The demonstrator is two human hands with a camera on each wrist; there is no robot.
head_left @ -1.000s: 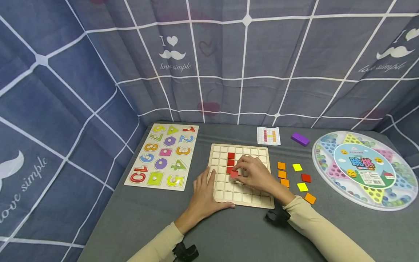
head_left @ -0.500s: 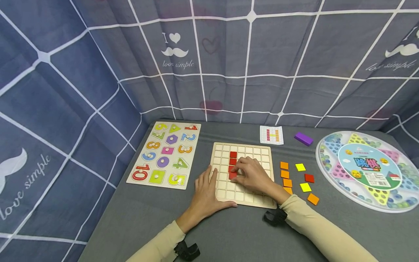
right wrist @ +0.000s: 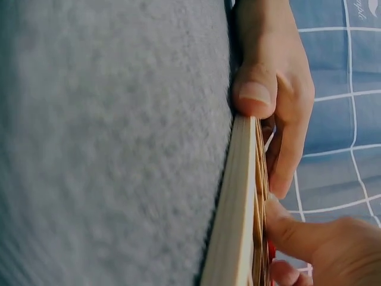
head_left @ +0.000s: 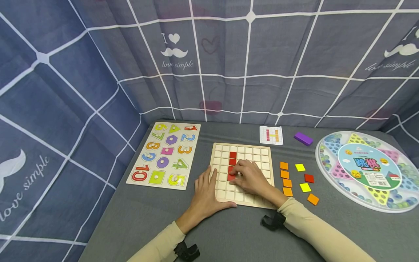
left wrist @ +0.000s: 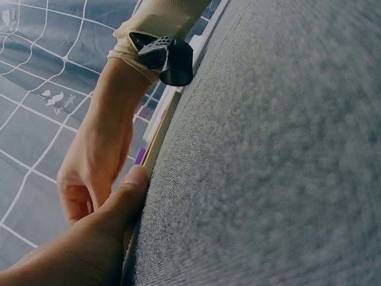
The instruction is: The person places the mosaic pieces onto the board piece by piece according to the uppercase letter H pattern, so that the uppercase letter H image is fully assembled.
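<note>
A wooden grid board (head_left: 226,195) lies on the grey cloth, with a column of red square tiles (head_left: 232,155) set into its cells. My right hand (head_left: 251,177) is over the middle of the board. Its thumb and fingertips pinch the nearest red tile (head_left: 230,177) of that column, low in the grid; in the right wrist view the fingers mostly hide it. My left hand (head_left: 205,192) lies at the board's left near corner. Its fingers stretch along the left edge, while the thumb (right wrist: 255,95) presses against the near edge.
Loose orange (head_left: 286,183), yellow (head_left: 299,167) and red tiles (head_left: 309,178) lie right of the board. Behind are a pattern card (head_left: 271,135) and a purple block (head_left: 303,139). A number puzzle board (head_left: 163,156) lies left, a round game board (head_left: 366,169) far right.
The red tile in my right hand has gone from tilted above the board down into line with the column. My left hand keeps its place at the board's corner.
</note>
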